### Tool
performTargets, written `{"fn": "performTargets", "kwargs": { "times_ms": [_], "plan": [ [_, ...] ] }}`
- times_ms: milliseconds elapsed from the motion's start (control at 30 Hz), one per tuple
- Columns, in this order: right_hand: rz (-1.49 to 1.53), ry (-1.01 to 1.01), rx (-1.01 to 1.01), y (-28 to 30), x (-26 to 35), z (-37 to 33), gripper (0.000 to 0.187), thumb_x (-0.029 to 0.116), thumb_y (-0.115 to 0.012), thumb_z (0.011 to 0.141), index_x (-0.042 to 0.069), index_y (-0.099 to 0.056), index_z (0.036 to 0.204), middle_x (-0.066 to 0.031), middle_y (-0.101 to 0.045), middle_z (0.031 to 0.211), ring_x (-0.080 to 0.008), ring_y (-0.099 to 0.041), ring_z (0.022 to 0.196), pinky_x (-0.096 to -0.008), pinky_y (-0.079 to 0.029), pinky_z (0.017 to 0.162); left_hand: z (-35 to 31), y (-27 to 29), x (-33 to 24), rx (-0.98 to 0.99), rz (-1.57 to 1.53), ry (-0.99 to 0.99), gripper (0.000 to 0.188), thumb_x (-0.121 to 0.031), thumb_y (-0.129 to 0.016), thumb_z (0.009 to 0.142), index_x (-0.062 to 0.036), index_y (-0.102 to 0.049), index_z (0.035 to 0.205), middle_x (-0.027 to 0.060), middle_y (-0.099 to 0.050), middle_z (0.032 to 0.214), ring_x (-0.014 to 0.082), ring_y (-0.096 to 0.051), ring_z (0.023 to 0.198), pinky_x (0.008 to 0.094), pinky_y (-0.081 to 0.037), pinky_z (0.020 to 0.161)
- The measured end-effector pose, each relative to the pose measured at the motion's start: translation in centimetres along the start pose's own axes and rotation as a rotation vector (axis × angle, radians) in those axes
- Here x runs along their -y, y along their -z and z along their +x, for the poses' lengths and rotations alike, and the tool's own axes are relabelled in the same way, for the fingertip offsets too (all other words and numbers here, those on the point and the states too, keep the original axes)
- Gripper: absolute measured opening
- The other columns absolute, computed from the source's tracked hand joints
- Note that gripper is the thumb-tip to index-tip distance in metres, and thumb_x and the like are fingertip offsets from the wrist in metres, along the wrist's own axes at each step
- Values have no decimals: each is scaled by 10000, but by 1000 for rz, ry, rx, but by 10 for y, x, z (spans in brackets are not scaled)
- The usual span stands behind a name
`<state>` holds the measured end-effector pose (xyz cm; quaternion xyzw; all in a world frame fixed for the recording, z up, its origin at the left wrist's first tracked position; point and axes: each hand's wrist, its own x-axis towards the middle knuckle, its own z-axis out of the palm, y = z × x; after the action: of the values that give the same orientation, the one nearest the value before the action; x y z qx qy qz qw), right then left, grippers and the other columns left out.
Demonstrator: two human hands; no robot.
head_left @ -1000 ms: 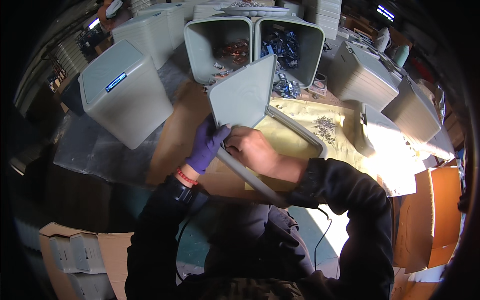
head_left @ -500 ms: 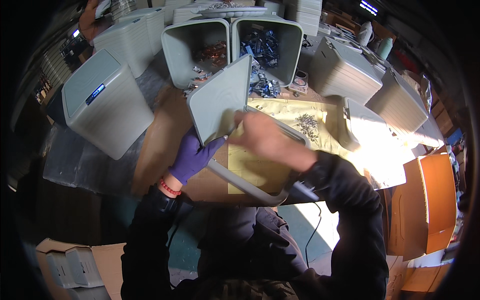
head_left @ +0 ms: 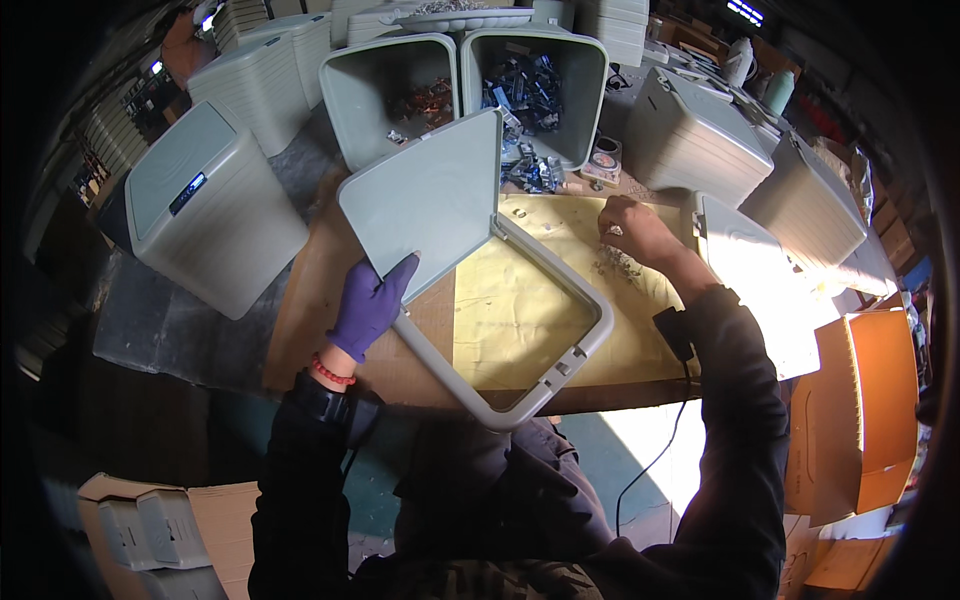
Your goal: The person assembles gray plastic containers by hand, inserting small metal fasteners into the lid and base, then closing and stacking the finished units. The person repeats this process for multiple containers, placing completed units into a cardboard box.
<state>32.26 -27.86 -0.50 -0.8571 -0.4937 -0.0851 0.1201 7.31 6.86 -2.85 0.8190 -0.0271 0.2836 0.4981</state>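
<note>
1. From my distant place I am looking through the head camera at the table (head_left: 150,310); nearest to me, the gray frame (head_left: 440,366) is lying at the table's near edge, with one rounded corner sticking out over it.
2. My left hand (head_left: 365,308), in a purple glove, is holding the gray lid (head_left: 430,205) at its lower edge: the thumb is lying on the visible face and the other fingers are going behind, so they are pinching the panel between them.
3. This lid is standing tilted above the left side of the frame, and it is meeting the frame at the far corner.
4. My right hand (head_left: 640,232), which is bare, is bending down over the small metal pieces (head_left: 618,265) on the yellow sheet (head_left: 640,325). Its fingers are curling close together; I cannot tell if they are pinching a piece.
5. Toward the table's right edge, a pale panel (head_left: 745,255) is lying partly in bright sunlight.
6. Toward the left edge, a tall gray bin (head_left: 225,220) is standing.
7. Toward the far edge, two open bins (head_left: 590,105) are lying side by side, their mouths facing me; the left one is containing copper-coloured pieces (head_left: 432,103), the right one blue pieces (head_left: 528,95).
</note>
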Motion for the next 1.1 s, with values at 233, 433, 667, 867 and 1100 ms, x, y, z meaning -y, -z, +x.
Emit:
{"fn": "performTargets", "kwargs": {
  "times_ms": [233, 433, 667, 867, 1100],
  "plan": [
    [-106, 88, -44, 14, 27, 5, 93, 99, -668, 856, 41, -644, 925, -127, -658, 901, -315, -661, 809, -409, -541, 713, 0, 1, -1, 10, 15, 49, 231, -164, -670, 997, 53, -702, 1071, 104, -752, 896, 102, -664, 821, 290, -504, 711],
    [-203, 626, -31, 11, 67, 32, 122, 126, -559, 936, 16, -600, 971, -113, -644, 878, -306, -649, 769, -403, -550, 704, -1, -1, -1, -15, 26, -1, 243, -184, -677, 992, 47, -699, 1063, 129, -748, 884, 122, -681, 801, 299, -510, 700],
    [384, 203, -229, -15, 111, 69, 93, 62, -734, 808, 49, -733, 900, -92, -727, 880, -299, -678, 844, -384, -552, 774, -1, 0, 0, -3, 78, -18, 284, -244, -678, 988, 29, -694, 1061, 171, -746, 904, 244, -735, 801, 341, -534, 696],
    [337, 117, -271, -26, 112, 87, 114, 50, -767, 791, 32, -743, 900, -85, -730, 876, -205, -641, 754, -345, -528, 815, 0, 0, 3, 0, 128, -100, 241, -191, -675, 988, 25, -696, 1093, 149, -747, 912, 190, -705, 782, 317, -522, 702],
    [456, -108, -172, -23, 113, 85, 93, 104, -785, 777, 47, -760, 846, -92, -718, 820, -213, -635, 804, -340, -501, 819, 1, 0, 2, -8, 90, -84, 316, -290, -655, 985, 3, -689, 1098, 214, -723, 959, 384, -709, 864, 398, -551, 728]
  ]
}}
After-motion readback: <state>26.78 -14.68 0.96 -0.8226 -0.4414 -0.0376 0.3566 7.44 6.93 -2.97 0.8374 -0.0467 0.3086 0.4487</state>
